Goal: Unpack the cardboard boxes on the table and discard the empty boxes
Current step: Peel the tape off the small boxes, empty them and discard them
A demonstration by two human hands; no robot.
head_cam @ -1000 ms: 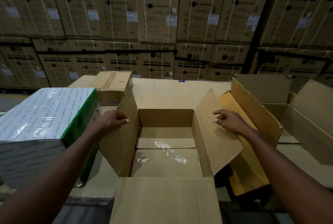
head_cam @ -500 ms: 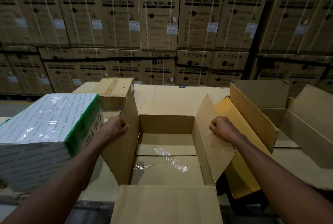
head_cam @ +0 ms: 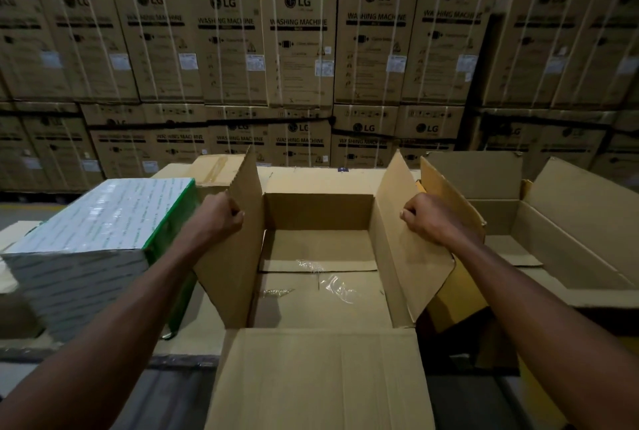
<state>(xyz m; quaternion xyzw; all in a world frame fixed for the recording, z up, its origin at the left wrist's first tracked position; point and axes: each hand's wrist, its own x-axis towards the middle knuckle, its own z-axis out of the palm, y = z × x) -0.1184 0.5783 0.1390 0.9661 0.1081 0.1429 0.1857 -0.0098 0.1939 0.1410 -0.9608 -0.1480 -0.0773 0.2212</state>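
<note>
An open cardboard box (head_cam: 320, 211) stands in front of me on the table, holding only scraps of clear tape on its floor. My left hand (head_cam: 218, 218) grips the edge of its left flap (head_cam: 242, 239). My right hand (head_cam: 430, 218) grips the edge of its right flap (head_cam: 404, 222). Both flaps stand nearly upright. The near flap (head_cam: 318, 377) hangs toward me. A white and green shrink-wrapped pack (head_cam: 96, 232) sits on the table to the left of the box.
Another open cardboard box (head_cam: 560, 222) lies to the right, with a yellowish cardboard piece (head_cam: 456, 294) between the two. A taped shut box (head_cam: 214, 170) sits behind the pack. Stacked washing machine cartons (head_cam: 301, 49) fill the background.
Both hands closed on the side flaps and pulled them up from splayed outward to nearly upright. The view rose slightly.
</note>
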